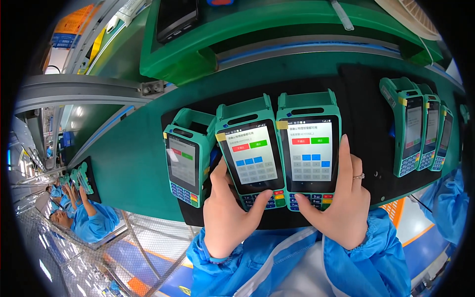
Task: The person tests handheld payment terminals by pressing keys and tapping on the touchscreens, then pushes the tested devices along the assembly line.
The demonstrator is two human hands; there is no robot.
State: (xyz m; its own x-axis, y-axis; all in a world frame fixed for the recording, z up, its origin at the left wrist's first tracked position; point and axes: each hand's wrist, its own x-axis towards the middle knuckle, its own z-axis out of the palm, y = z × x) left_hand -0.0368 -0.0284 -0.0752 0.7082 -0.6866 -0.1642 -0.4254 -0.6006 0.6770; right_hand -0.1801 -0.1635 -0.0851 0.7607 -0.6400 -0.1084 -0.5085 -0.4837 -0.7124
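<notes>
Two green card payment terminals lie side by side before me, both screens lit with red and green buttons and a grid of grey and blue squares. My left hand (230, 210) grips the left edge of the middle terminal (247, 153), its thumb on the keypad's right side. Around the right edge of the other terminal (310, 148) curls my right hand (339, 208), with a ring on one finger; its thumb rests on the keypad's left keys. Just left of my left hand is a third terminal (183, 158), its screen dimmer and untouched by either hand.
Several black mats (361, 99) lie on the green bench (128, 158). More terminals (413, 128) stand in a row at right. A green shelf (277, 32) at the back carries a black handheld device (177, 19). A co-worker in blue (94, 220) sits far left; a blue sleeve (445, 203) shows at right.
</notes>
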